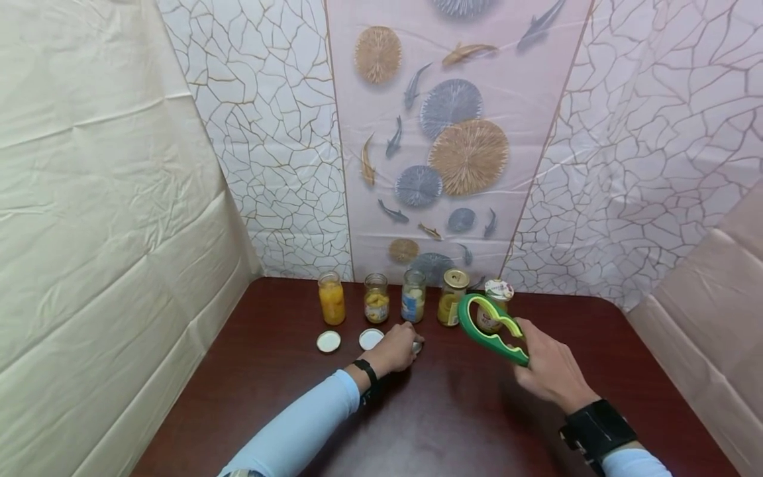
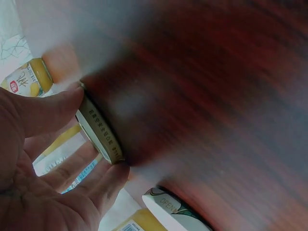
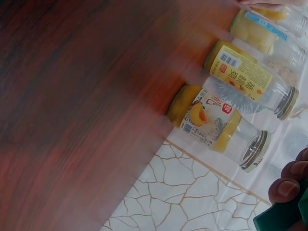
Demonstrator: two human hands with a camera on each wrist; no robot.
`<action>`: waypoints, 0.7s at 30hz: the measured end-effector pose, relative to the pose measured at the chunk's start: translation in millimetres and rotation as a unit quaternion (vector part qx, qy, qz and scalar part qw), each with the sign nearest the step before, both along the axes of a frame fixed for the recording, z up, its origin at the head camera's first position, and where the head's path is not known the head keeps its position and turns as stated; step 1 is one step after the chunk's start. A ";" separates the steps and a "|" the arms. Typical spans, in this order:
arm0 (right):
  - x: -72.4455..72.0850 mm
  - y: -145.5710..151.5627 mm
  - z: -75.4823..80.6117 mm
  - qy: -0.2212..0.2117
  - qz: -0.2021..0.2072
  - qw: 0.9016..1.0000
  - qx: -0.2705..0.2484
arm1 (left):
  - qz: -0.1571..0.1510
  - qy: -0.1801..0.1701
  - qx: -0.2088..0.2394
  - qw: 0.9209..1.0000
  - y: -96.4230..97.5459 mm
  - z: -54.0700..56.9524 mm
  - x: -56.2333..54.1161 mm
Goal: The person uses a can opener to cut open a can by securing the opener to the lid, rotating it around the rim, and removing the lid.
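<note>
My left hand point(image 1: 396, 349) is low at the table in front of the middle jar. Its thumb and fingers pinch a gold-rimmed jar lid point(image 2: 102, 127) by opposite edges, close over the wood with the pale inside facing up. In the head view most of that lid is hidden behind the fingers. The right hand point(image 1: 551, 368) grips a green jar opener point(image 1: 484, 340) by its handle end, raised above the table. From the head camera, the opener's loop overlaps the rightmost jar point(image 1: 497, 303), which has a white patterned lid.
Left of that jar stands one with a gold lid point(image 1: 456, 278). Three lidless jars continue the row: a blue-labelled one point(image 1: 412, 306), one with yellow fruit point(image 1: 377, 306) and one with orange fruit point(image 1: 332, 305). Two loose lids, a left one point(image 1: 328, 341) and another point(image 1: 369, 339), lie before them.
</note>
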State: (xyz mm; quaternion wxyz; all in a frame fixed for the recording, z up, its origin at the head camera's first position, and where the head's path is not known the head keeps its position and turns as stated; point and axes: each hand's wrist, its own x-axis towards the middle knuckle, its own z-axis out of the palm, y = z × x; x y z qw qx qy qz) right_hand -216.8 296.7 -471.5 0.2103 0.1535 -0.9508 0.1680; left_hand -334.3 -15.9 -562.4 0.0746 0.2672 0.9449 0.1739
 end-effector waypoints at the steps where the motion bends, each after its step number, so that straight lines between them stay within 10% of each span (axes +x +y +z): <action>1: 0.7 0.5 -0.3 -0.001 -0.001 1.000 -0.001 | -0.003 0.005 -0.001 1.000 -0.1 -9.9 -6.3; 9: 2.3 5.7 -2.8 0.009 0.009 1.000 0.004 | -0.009 0.007 -0.024 1.000 0.2 -33.5 -22.1; 21: 1.8 8.7 -9.3 0.035 0.016 0.999 0.006 | 0.057 0.057 -0.038 0.996 4.1 42.1 41.8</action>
